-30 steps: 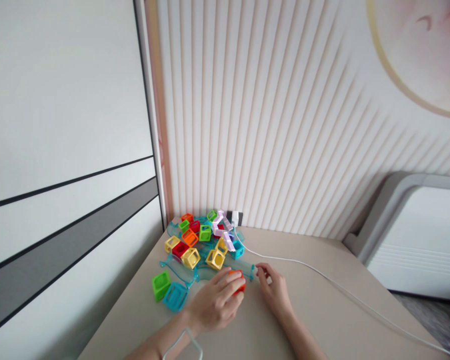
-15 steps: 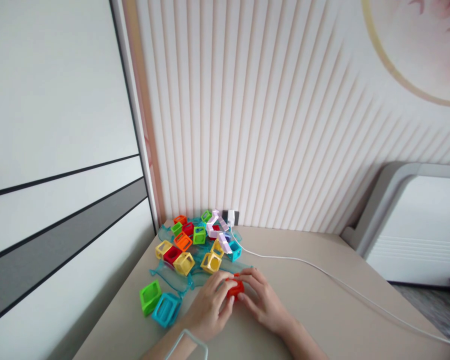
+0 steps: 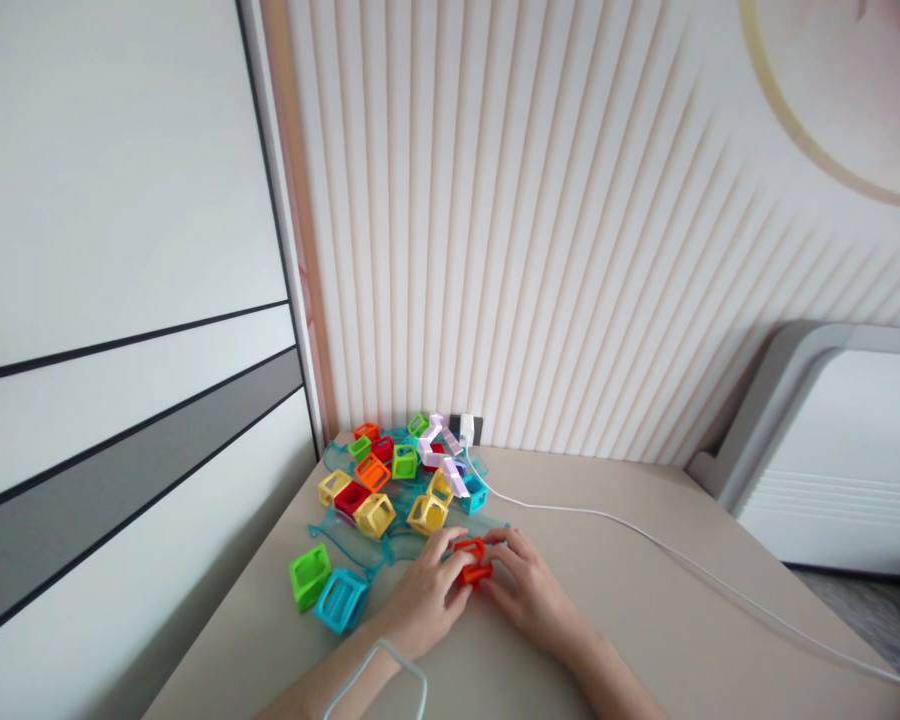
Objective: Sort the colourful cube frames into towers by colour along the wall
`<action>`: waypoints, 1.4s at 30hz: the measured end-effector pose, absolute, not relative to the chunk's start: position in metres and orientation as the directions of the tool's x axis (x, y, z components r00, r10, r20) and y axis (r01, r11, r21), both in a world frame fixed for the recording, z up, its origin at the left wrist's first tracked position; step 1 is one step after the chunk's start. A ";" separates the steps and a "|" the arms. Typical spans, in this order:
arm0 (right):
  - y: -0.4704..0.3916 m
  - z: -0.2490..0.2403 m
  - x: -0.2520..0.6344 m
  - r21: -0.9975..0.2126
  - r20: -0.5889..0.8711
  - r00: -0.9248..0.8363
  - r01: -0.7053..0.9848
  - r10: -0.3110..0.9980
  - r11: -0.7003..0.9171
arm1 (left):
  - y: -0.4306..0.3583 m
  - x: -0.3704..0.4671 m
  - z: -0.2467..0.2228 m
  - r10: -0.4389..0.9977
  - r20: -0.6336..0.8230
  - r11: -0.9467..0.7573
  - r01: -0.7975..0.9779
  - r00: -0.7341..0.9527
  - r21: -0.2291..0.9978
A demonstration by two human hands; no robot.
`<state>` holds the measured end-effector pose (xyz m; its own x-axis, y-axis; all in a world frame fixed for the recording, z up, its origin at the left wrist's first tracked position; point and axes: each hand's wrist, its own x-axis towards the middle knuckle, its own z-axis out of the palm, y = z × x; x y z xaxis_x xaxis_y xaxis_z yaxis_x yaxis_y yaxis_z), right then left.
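Between my two hands is a red-orange hollow toy block (image 3: 474,572), low over the front of the table. My left hand (image 3: 429,590) grips its left side with thumb and fingers. On the opposite side, my right hand (image 3: 523,588) has its fingers and thumb closed on the same block. Parts of the block are hidden behind the fingers. To the left of my left hand, a blue hollow block (image 3: 342,601) touches or nearly touches a green one (image 3: 310,577). Beyond my hands lie yellow blocks (image 3: 428,513) and a translucent teal track piece (image 3: 352,540).
More coloured blocks (image 3: 373,472) and lilac pieces (image 3: 431,452) are heaped at the back by the ribbed wall. A white cable (image 3: 607,515) runs from a plug (image 3: 466,430) across the table (image 3: 645,610). A white cabinet (image 3: 195,480) stands at the left.
The red-orange block has been turned, and its open frame now shows between the fingers. Both hands stay on it. The whole view has shifted slightly.
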<state>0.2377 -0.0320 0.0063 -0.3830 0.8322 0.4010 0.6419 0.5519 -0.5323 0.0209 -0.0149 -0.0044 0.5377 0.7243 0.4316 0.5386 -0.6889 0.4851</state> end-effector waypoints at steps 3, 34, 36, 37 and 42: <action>-0.030 0.003 0.239 -0.534 0.445 -0.381 0.614 0.811 0.581 | -0.016 0.021 -0.005 0.713 0.421 -0.700 0.533 0.561 0.475; -0.035 0.011 0.238 -0.654 0.366 -0.390 0.538 0.845 0.532 | -0.015 0.020 -0.011 0.717 0.330 -0.685 0.532 0.614 0.498; -0.035 0.011 0.239 -0.649 0.362 -0.389 0.547 0.847 0.529 | -0.017 0.020 -0.008 0.708 0.329 -0.696 0.538 0.625 0.475; -0.035 0.011 0.239 -0.648 0.361 -0.389 0.549 0.848 0.528 | -0.019 0.019 -0.005 0.690 0.340 -0.715 0.529 0.639 0.457; -0.034 0.009 0.240 -0.658 0.361 -0.401 0.530 0.842 0.535 | -0.026 0.004 0.027 0.473 0.541 -0.878 0.425 0.696 0.221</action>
<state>0.2401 -0.0340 0.0092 -0.4014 0.8417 0.3611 0.5301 0.5350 -0.6578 0.0042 -0.0257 0.0270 0.6958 0.4727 0.5408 0.4247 -0.8780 0.2210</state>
